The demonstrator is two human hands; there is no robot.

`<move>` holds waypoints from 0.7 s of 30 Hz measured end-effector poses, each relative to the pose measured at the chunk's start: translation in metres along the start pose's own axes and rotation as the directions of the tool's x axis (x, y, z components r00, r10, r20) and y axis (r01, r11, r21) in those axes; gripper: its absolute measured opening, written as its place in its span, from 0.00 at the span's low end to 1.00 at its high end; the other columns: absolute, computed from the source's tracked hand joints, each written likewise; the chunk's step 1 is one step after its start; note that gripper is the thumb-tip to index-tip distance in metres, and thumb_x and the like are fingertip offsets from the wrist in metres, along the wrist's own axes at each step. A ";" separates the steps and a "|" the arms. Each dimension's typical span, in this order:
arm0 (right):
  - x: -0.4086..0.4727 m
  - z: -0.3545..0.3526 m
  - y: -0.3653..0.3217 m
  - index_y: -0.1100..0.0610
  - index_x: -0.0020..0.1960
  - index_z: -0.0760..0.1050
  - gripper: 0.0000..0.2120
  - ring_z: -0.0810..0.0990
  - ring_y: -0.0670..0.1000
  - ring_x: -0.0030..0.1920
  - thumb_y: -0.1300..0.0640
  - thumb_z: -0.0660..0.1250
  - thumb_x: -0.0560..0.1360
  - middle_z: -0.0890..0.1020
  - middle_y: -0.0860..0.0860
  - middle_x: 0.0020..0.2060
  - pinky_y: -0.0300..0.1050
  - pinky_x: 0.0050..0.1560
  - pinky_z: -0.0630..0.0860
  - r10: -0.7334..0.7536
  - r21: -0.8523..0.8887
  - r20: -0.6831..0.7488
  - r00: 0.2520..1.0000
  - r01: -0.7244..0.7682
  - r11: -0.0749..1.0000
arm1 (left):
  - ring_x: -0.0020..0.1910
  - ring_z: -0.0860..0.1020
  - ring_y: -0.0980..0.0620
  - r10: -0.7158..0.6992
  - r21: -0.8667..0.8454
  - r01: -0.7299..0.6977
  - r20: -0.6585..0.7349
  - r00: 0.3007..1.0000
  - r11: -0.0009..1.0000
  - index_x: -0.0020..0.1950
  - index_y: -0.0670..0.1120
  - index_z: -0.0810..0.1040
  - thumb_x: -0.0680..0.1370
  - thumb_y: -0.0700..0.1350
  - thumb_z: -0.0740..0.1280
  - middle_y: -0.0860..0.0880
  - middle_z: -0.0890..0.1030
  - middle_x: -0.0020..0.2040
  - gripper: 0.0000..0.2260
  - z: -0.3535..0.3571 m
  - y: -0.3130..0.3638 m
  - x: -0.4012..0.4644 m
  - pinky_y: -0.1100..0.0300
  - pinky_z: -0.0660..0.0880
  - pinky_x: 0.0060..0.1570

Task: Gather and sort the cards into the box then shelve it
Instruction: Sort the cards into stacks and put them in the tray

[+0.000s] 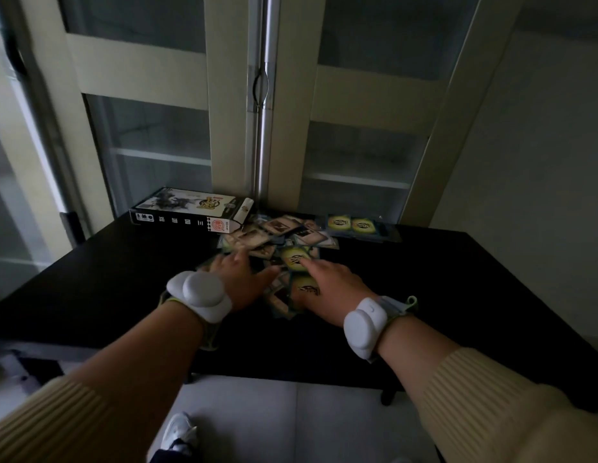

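Cards (284, 235), small glossy game cards with brown picture faces and green-gold backs, lie in a loose overlapping heap on the flat black table (458, 279), toward its far edge at 12 o'clock from the person.

Head view: left hand (239, 279) lies flat on the near-left part of the heap, fingers spread and fairly straight, pressing rather than gripping; motion blur softens the fingertips. Right hand (327, 282) lies on the near-right part, index finger stretched onto a green-backed card, the other fingers loosely extended, clasping nothing that I can make out. With one hand on each flank of the spread, the placement reads as a raking-in posture, meant to sweep loose cards toward a single pile. White oval wrist devices (200, 295) sit on both wrists above ribbed cream sleeves.

Long printed cardboard box (190, 212) lies on its side at 11 o'clock from the heap, open flap end facing the cards and just beside them, likely left so for easy loading. Two green-backed cards rest apart at 1 o'clock. Cream glass-door cabinet (264, 128) stands behind the table, doors closed, shelves visible through the panes.
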State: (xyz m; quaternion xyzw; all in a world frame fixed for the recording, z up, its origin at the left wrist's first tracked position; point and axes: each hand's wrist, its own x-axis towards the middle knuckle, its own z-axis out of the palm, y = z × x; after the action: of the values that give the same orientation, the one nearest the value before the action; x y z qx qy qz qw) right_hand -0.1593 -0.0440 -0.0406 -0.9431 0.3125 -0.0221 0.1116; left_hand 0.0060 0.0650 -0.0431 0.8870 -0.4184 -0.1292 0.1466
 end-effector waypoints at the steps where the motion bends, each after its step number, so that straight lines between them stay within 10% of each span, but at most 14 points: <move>1: 0.000 0.000 0.000 0.47 0.75 0.53 0.38 0.61 0.59 0.72 0.33 0.61 0.72 0.60 0.51 0.75 0.56 0.68 0.64 -0.017 0.027 -0.034 0.999 0.017 0.999 | 0.74 0.59 0.41 0.036 -0.060 -0.036 -0.005 0.999 0.998 0.76 0.49 0.52 0.71 0.72 0.55 0.43 0.59 0.76 0.40 0.001 0.009 -0.002 0.43 0.58 0.70; 8: 0.014 -0.005 0.022 0.42 0.76 0.43 0.47 0.47 0.60 0.76 0.22 0.54 0.65 0.46 0.49 0.78 0.62 0.70 0.52 0.114 -0.040 0.034 0.993 -0.113 0.993 | 0.76 0.50 0.40 -0.009 0.064 0.014 -0.074 0.997 0.998 0.77 0.53 0.48 0.67 0.76 0.53 0.46 0.49 0.78 0.45 -0.005 0.010 0.005 0.42 0.52 0.71; 15: 0.030 -0.004 0.018 0.43 0.72 0.58 0.49 0.68 0.57 0.68 0.17 0.52 0.58 0.69 0.50 0.70 0.53 0.63 0.68 -0.035 0.009 -0.143 0.989 0.036 0.999 | 0.76 0.50 0.42 0.060 0.129 -0.066 0.052 0.997 0.989 0.76 0.55 0.46 0.52 0.83 0.50 0.47 0.52 0.78 0.58 -0.003 0.005 0.017 0.41 0.51 0.70; 21: 0.039 -0.005 0.018 0.45 0.76 0.52 0.45 0.58 0.57 0.74 0.26 0.60 0.66 0.61 0.51 0.75 0.58 0.70 0.60 0.005 0.037 -0.060 0.998 -0.003 0.999 | 0.76 0.42 0.42 0.127 0.163 -0.150 0.141 0.982 0.975 0.75 0.59 0.39 0.50 0.81 0.60 0.47 0.43 0.78 0.61 -0.004 0.003 0.024 0.39 0.44 0.71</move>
State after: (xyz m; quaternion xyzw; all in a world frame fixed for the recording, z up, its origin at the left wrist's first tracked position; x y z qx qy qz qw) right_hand -0.1386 -0.0823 -0.0405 -0.9391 0.3173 -0.0559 0.1198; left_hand 0.0198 0.0454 -0.0412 0.8548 -0.4975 -0.1391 0.0502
